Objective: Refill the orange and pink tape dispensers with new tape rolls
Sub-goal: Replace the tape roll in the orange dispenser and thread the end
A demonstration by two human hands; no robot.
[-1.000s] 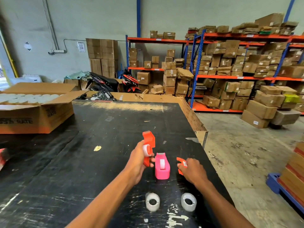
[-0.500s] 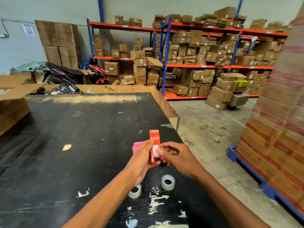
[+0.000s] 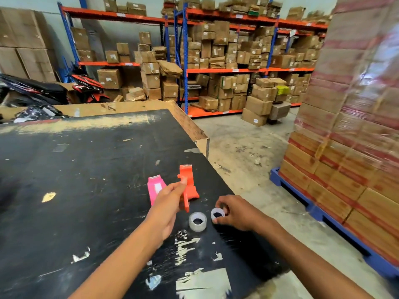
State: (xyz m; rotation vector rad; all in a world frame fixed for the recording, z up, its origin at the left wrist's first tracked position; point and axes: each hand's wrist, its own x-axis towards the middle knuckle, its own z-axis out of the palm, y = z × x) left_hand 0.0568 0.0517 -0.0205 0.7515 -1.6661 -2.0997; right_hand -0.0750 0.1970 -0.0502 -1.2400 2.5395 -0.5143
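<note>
My left hand (image 3: pixel 167 203) grips the orange tape dispenser (image 3: pixel 187 186) and holds it upright, just above the black table (image 3: pixel 86 169). Behind my fingers the pink tape dispenser (image 3: pixel 155 188) lies on the table, a white strip showing in its middle. My right hand (image 3: pixel 234 211) pinches a small clear tape roll (image 3: pixel 217 213) at the table's right side. A second clear tape roll (image 3: pixel 197 221) lies flat on the table between my two hands.
The table's right edge runs close past my right hand, with concrete floor (image 3: pixel 248 152) beyond. A shrink-wrapped pallet of cartons (image 3: pixel 349 147) stands at the right. Orange and blue racks (image 3: pixel 216 61) full of boxes fill the back, and a motorbike (image 3: pixel 43 89) is parked at the left.
My right hand has left the orange dispenser and dropped to the tape roll on the right, closing on it. The view has swung further right. My left hand still holds the orange dispenser.
</note>
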